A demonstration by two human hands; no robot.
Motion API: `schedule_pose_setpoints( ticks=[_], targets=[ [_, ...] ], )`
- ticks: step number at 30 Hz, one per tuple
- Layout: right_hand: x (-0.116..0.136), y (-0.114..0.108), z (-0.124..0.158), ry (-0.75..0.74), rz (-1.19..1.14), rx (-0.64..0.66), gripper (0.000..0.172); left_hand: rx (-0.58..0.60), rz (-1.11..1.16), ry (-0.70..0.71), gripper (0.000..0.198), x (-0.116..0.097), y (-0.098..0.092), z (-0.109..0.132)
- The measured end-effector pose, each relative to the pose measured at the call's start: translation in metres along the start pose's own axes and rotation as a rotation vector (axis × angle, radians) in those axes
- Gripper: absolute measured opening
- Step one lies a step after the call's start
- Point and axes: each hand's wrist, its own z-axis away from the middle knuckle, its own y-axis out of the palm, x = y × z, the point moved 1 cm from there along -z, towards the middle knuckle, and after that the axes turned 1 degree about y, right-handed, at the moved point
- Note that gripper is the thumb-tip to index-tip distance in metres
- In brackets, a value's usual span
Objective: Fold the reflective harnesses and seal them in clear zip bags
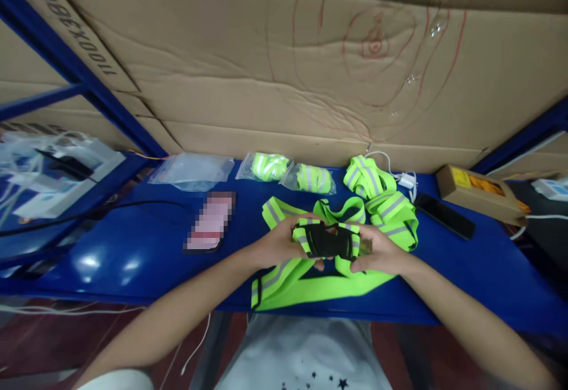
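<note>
A black plastic buckle (331,241) on a lime-green reflective strap is held up between my two hands. My left hand (281,241) has its fingers wrapped round the strap at the buckle's left end. At the other end, my right hand (381,251) grips the strap beside the buckle. Loose loops of the green strap (319,290) hang and lie on the blue table under my hands. Behind my right hand lie a coiled strap (393,215) and another rolled strap (366,177).
Along the back of the blue table (146,233) lie clear bags (195,171) and two bagged straps (270,167) (314,179). A pixelated phone (210,221) lies left, a black phone (445,216) and cardboard box (481,195) right. Cardboard (222,70) rises behind.
</note>
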Motion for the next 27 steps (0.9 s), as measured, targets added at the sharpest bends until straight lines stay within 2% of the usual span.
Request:
schedule_pose_setpoints(
  ticks=[3, 5, 7, 9, 11, 14, 17, 20, 23, 27],
  targets=[
    [0.007, -0.001, -0.01, 0.109, -0.231, 0.008, 0.046, 0.107, 0.226, -0.128, 0.044, 0.007, 0.003, 0.0],
    [0.015, 0.002, -0.018, 0.13, -0.332, -0.085, 0.037, 0.216, 0.31, -0.175, 0.045, 0.009, 0.004, 0.003],
    [0.023, 0.006, -0.024, 0.121, -0.431, -0.218, 0.035, 0.36, 0.349, -0.194, 0.052, 0.009, 0.006, 0.006],
    [0.029, 0.012, -0.028, 0.13, -0.526, -0.319, 0.037, 0.407, 0.304, -0.183, 0.048, 0.008, 0.009, 0.008],
    [0.031, 0.019, -0.03, 0.155, -0.578, -0.4, 0.038, 0.296, 0.183, -0.126, 0.041, 0.006, 0.011, 0.008],
    [0.025, 0.029, -0.031, 0.199, -0.55, -0.56, 0.039, 0.015, -0.122, 0.057, 0.042, 0.006, 0.012, 0.004],
    [0.014, 0.036, -0.031, 0.22, -0.431, -0.574, 0.041, -0.154, -0.457, 0.261, 0.037, 0.004, 0.01, 0.003],
    [0.004, 0.036, -0.03, 0.16, -0.322, -0.491, 0.042, -0.131, -0.538, 0.332, 0.033, 0.004, 0.012, 0.004],
    [0.0, 0.032, -0.028, 0.088, -0.191, -0.473, 0.034, -0.07, -0.382, 0.248, 0.046, 0.009, 0.015, 0.003],
    [0.002, 0.03, -0.028, -0.007, -0.035, -0.427, 0.024, -0.106, -0.314, 0.151, 0.058, 0.016, 0.018, -0.002]
  ],
)
